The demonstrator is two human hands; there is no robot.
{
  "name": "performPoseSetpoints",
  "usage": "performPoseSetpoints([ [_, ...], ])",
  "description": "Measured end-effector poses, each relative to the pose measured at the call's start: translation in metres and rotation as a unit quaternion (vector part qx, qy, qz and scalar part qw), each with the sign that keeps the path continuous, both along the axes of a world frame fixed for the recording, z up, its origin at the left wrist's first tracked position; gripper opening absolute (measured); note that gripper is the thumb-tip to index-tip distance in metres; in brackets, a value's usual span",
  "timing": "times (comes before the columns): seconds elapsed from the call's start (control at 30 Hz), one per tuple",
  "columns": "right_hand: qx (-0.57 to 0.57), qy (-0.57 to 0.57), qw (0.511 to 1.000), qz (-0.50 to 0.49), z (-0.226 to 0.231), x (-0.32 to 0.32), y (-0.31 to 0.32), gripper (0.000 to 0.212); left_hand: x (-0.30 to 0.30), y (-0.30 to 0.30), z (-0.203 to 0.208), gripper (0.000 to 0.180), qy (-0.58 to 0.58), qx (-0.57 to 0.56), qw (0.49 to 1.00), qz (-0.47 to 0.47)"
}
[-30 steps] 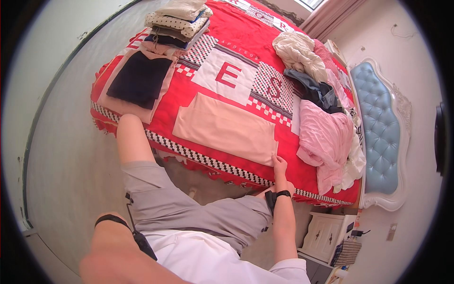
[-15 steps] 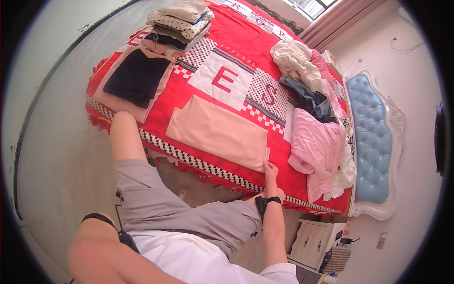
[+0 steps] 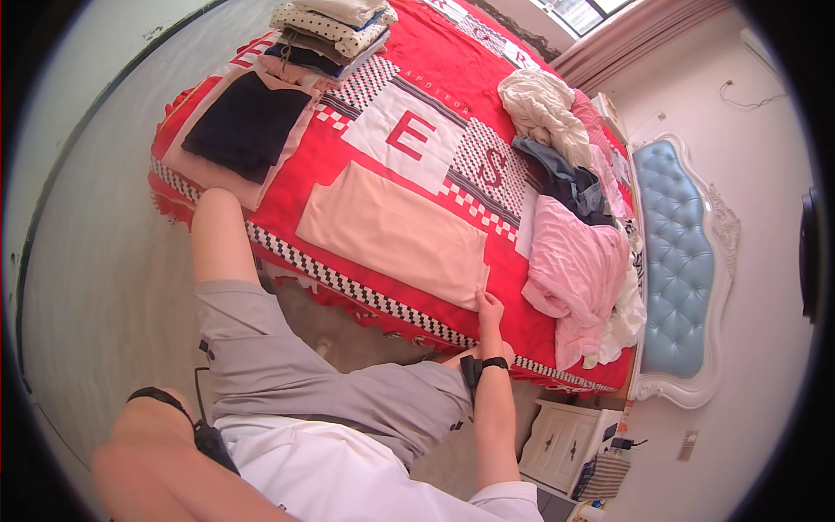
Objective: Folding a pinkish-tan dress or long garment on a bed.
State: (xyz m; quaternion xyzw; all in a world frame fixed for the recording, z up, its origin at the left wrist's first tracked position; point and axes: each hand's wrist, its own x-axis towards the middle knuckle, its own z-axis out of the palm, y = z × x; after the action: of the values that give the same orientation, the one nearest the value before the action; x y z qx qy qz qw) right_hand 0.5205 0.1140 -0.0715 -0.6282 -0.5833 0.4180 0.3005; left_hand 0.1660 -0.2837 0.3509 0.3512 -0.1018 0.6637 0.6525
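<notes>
Here: one peach garment (image 3: 391, 235), flat along the near edge of the bed (image 3: 526, 329); right hand (image 3: 490, 307), fingers pinching the garment's near right corner; left hand unseen, fingers' state indeterminable.

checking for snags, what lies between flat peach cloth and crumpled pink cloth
In the head view, the red bedspread lies between the peach cloth and pink cloth; the right hand pinches the peach cloth's near corner.

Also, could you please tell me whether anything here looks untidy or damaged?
Yes: the pink cloth lies crumpled near the headboard, unlike the peach garment laid flat. The wall patch below the window looks brown and rough, perhaps damaged.
</notes>
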Motion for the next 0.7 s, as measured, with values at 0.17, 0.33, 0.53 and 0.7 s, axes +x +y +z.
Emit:
performPoseSetpoints([
  [0.17, -0.002, 0.012, 1.0, 0.013, -0.002, -0.001, 0.0, 0.034, 0.0, -0.005, -0.004, 0.035, -0.004, -0.014, 0.999, 0.031],
  [0.33, -0.005, 0.025, 1.0, 0.014, -0.002, 0.002, 0.001, 0.034, 0.001, -0.012, -0.008, 0.032, -0.005, -0.026, 0.998, 0.063],
  [0.53, -0.012, 0.012, 1.0, 0.019, 0.004, -0.002, -0.003, 0.037, 0.007, -0.015, -0.011, 0.029, -0.006, -0.035, 0.995, 0.093],
  [0.7, -0.021, 0.021, 0.999, 0.02, 0.006, -0.007, -0.007, 0.036, 0.009, -0.018, -0.014, 0.026, -0.005, -0.041, 0.992, 0.117],
])
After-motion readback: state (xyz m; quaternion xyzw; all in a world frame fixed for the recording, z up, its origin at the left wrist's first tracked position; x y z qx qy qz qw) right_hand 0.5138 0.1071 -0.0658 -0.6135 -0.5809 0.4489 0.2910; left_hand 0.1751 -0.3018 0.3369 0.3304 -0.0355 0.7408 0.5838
